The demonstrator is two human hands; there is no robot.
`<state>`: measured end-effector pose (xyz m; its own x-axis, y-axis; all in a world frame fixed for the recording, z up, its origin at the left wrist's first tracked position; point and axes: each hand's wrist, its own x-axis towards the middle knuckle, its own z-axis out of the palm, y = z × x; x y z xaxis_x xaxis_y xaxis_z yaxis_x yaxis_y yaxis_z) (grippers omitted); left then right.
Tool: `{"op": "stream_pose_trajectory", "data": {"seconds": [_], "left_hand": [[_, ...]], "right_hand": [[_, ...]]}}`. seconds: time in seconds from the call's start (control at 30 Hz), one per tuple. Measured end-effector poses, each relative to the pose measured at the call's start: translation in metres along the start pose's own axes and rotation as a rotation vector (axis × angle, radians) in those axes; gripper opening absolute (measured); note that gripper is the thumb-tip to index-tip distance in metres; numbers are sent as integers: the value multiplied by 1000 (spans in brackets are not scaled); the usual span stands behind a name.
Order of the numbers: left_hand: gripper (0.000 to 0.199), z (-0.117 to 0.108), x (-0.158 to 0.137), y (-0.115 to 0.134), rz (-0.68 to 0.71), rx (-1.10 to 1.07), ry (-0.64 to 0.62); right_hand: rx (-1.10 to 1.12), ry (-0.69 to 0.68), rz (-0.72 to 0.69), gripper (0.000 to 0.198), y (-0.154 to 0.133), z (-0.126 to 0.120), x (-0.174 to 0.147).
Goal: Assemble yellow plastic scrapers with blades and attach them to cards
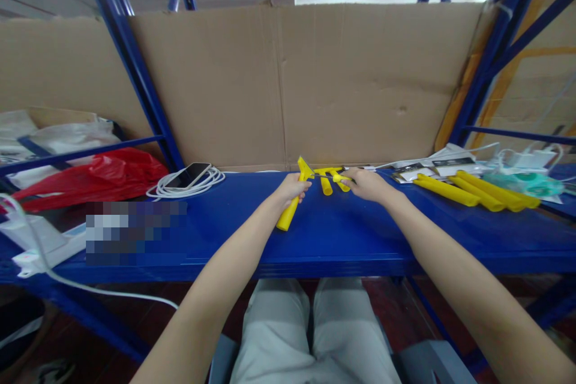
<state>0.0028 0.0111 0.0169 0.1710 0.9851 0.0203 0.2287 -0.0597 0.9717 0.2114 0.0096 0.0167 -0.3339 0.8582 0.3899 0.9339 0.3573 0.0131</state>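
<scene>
My left hand [291, 188] is wrapped round the handle of a yellow scraper [287, 218]. Its wide head points up and away from me, and its round handle end hangs toward the near side. In my right hand [366, 184] is a screwdriver [344, 179] with a yellow handle. The thin metal shaft reaches left to the scraper's head; whether the tip touches a screw is too small to tell. Just behind, between my hands, more yellow scrapers [326, 186] lie on the blue tabletop [351, 228], partly hidden by the screwdriver and my right hand.
Several yellow tubular handles [479, 191] lie at the right, near flat packets [411, 171] and a green plastic bag [524, 183]. At left are a phone [189, 175] on a coiled white cable [211, 179], a red bag [103, 174] and a power strip [54, 252]. Cardboard [360, 84] stands behind.
</scene>
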Motion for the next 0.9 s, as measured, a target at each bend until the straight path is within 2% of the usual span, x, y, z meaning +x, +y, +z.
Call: {"op": "stream_pose_trajectory", "data": {"seconds": [0.2, 0.27, 0.4, 0.63, 0.77, 0.9], "left_hand": [[23, 0, -3, 3, 15, 62, 60], [21, -1, -2, 1, 16, 69, 61], [16, -2, 1, -1, 32, 99, 73], [19, -2, 2, 0, 44, 148, 86], [19, -2, 2, 0, 52, 112, 79], [16, -4, 4, -1, 40, 88, 85]], "right_hand": [[-11, 10, -7, 29, -10, -2, -1], [5, 39, 7, 27, -10, 1, -1], [50, 45, 8, 34, -3, 12, 0], [110, 184, -86, 13, 9, 13, 5], [140, 180, -30, 19, 2, 7, 3], [115, 161, 26, 26, -4, 10, 2]]}}
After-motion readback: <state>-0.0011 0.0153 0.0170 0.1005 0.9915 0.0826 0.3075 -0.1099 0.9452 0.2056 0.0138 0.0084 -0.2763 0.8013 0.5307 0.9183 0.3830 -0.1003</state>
